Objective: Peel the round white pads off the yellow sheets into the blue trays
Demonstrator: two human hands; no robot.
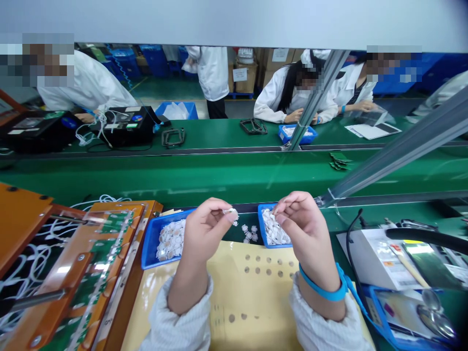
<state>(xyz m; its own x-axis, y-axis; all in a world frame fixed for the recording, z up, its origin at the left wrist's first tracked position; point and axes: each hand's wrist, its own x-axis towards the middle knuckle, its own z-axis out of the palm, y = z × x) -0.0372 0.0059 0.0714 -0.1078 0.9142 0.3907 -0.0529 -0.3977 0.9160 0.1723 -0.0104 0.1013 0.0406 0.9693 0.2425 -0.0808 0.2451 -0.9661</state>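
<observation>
My left hand [204, 229] is raised over the yellow sheet [252, 292], its fingertips pinched on a small white round disc [231, 212]. My right hand [303, 224] is raised beside it with fingers curled and pinched near a blue tray [261, 219] of white discs; what it holds is too small to name. A blue strap circles my right wrist. Another blue tray [151, 243] of white discs lies to the left of my left hand. A few loose discs [249, 233] lie between the trays.
An orange fixture [73, 273] with green boards and white wires fills the left. A white box [369, 258], cables and a blue tray sit at the right. Across the green conveyor [219, 175], several people in white coats work beside black devices [124, 126].
</observation>
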